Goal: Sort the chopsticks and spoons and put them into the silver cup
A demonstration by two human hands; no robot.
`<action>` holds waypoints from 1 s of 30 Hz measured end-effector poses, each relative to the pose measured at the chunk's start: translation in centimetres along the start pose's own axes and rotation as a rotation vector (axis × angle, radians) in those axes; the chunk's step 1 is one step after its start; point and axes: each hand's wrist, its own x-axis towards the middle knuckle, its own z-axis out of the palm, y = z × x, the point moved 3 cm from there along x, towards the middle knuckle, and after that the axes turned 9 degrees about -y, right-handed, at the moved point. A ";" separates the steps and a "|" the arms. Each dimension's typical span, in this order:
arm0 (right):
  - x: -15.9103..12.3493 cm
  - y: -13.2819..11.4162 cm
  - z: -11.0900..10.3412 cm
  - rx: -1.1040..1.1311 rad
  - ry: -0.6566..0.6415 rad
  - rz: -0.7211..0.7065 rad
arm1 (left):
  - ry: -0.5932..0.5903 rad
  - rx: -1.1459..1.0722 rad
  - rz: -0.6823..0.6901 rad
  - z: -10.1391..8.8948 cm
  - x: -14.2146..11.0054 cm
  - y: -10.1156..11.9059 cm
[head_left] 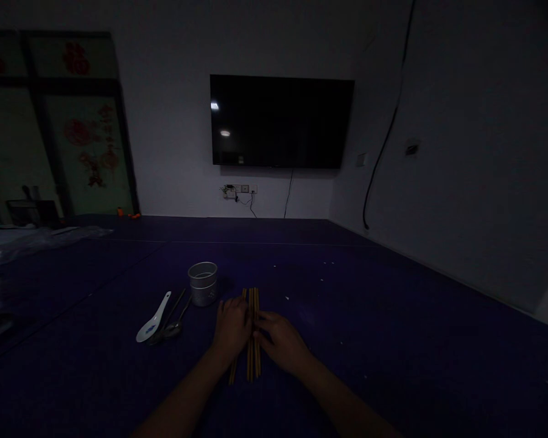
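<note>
Several wooden chopsticks [254, 362] lie side by side on the dark blue surface, pointing away from me. My left hand [232, 325] rests over them from the left with its fingers curled round some of the sticks. From the right, my right hand [281, 342] grips the bundle's side between thumb and fingers. Parts of the sticks are hidden under both hands. Just beyond my left hand stands a metal cup [203, 286], upright. To its left lie a white ceramic spoon [153, 320] with a blue mark and a metal spoon [172, 329], beside another dark metal utensil.
The room is dim. Small white scraps [287, 297] are scattered over the blue surface [369, 292]. Clear plastic sheeting [41, 243] lies at the far left. A television [283, 121] hangs on the far wall, and a black cable [388, 140] runs down the right wall.
</note>
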 end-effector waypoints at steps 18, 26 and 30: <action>0.0 0.5 0.0 -0.035 0.019 0.071 | 0.013 -0.048 0.075 -0.3 -0.5 0.8; 0.1 0.5 0.0 -0.046 0.013 0.087 | -0.048 0.038 0.057 -0.4 -0.9 0.9; 0.1 0.4 -0.1 -0.047 0.015 0.089 | -0.060 0.065 0.065 -0.3 -1.0 0.9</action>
